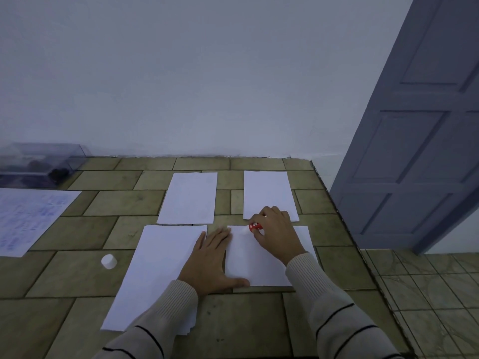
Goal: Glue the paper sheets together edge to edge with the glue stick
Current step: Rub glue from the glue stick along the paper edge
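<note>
Four white paper sheets, as I see them, lie flat in two rows at frame centre: upper-left sheet [188, 198], upper-right sheet [267, 193], lower-left sheet [155, 275] topping a thin stack, and lower-right sheet [248, 257]. A gap separates the columns. The red glue stick [255, 226], uncapped, is over the lower-right sheet's top edge, gripped in my right hand [274, 229]. Its white cap [109, 261] lies left of the stack.

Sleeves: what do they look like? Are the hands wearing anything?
The left sleeve and right sleeve are cream ribbed knit with thin dark stripes and ribbed cuffs. The left hand and right hand are bare, no gloves.
</note>
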